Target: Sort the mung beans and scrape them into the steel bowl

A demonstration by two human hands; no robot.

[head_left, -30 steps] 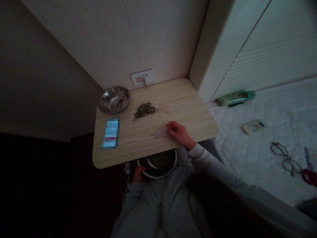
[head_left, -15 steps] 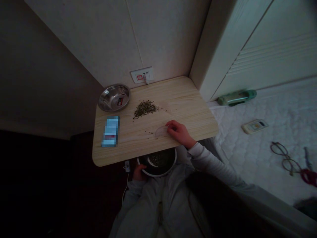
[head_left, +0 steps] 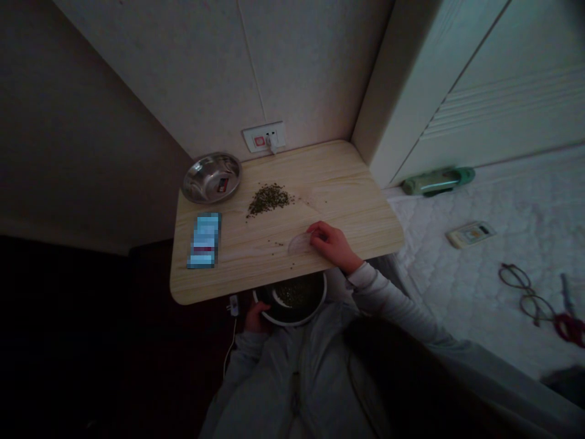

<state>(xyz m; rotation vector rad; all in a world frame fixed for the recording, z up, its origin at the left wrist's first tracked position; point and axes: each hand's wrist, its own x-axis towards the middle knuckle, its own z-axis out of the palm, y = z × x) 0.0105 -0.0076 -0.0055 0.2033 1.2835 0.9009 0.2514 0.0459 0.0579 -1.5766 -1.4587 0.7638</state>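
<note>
My right hand (head_left: 334,245) pinches a thin, clear round piece (head_left: 299,244), perhaps plastic, which lies low against the wooden tabletop (head_left: 237,262) near its front edge. A few loose dark grains (head_left: 275,244) are scattered just left of it. Farther back rests a heap of small green-brown grains (head_left: 270,199), possibly mung beans. Below the table's front edge, my left hand (head_left: 257,318) grips the rim of a dark bowl with a pale rim (head_left: 292,321). Similar grains lie inside that bowl, and the tabletop hides its far side.
A shiny steel bowl (head_left: 212,178) stands at the table's back left, with a lit phone (head_left: 205,240) in front. A wall socket (head_left: 264,138) holds a plug. On the white bed are a green bottle (head_left: 439,181), a remote control (head_left: 470,234), glasses (head_left: 525,292) and red-handled scissors (head_left: 569,329).
The clear piece and my right fingertips have shifted very slightly right. A couple of loose grains near the front edge have moved toward it. My left hand keeps its hold on the bowl.
</note>
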